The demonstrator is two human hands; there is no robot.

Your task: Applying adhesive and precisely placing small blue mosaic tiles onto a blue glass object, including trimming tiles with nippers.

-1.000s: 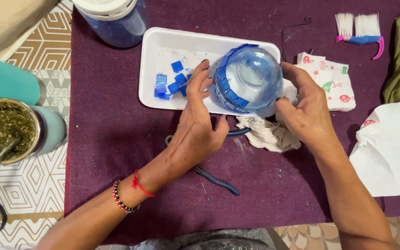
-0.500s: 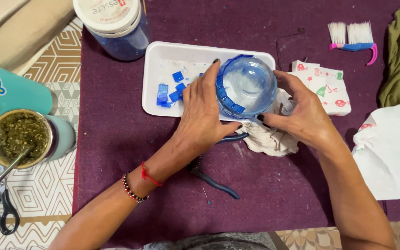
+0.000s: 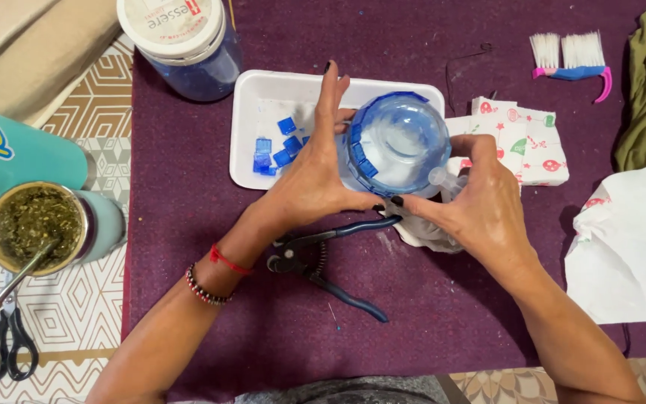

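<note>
Both hands hold a round clear glass bowl (image 3: 401, 142) with blue square tiles stuck along its left side, raised over the right half of a white foam tray (image 3: 263, 97). My left hand (image 3: 315, 176) presses its palm and fingers against the tiled left side. My right hand (image 3: 480, 206) grips the bowl's right lower side, with a small clear tube-like thing between the fingers. Several loose blue tiles (image 3: 274, 150) lie in the tray. A crumpled white cloth (image 3: 420, 232) sits under my right hand.
Blue-handled nippers (image 3: 323, 258) lie on the purple cloth (image 3: 428, 322) near my left wrist. A lidded blue jar (image 3: 181, 45) stands at top left. Printed napkins (image 3: 536, 142), a small brush (image 3: 573, 60), white paper (image 3: 629, 247), a herb-filled cup (image 3: 35, 224) and scissors (image 3: 5, 344) surround them.
The view has shifted, showing the nippers fully. My left hand has slid up the bowl's left side with fingers straightened, and the bowl has turned a little in both hands.
</note>
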